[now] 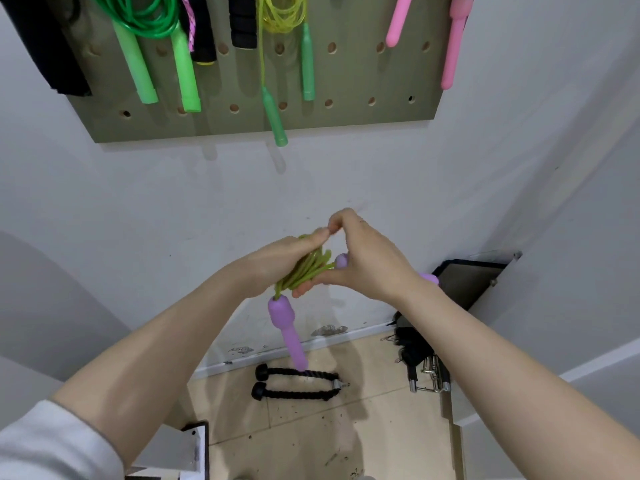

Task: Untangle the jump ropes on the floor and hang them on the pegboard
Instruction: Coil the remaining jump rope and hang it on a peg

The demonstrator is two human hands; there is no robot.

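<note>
An olive-green jump rope (308, 268) is bundled in coils in front of the wall. My left hand (273, 265) grips the bundle. One purple handle (287, 327) hangs down below that hand. My right hand (363, 258) pinches the rope near the top, and the second purple handle (342, 260) runs under its palm, its far end showing at the wrist. Above, the olive pegboard (346, 98) carries green, black, yellow-green and pink jump ropes.
A black braided rope attachment (298, 382) lies on the tiled floor by the baseboard. Black straps and metal clips (422, 362) are piled at the right, under a dark framed panel (464, 282). A grey bracket (187, 448) sits at the bottom left.
</note>
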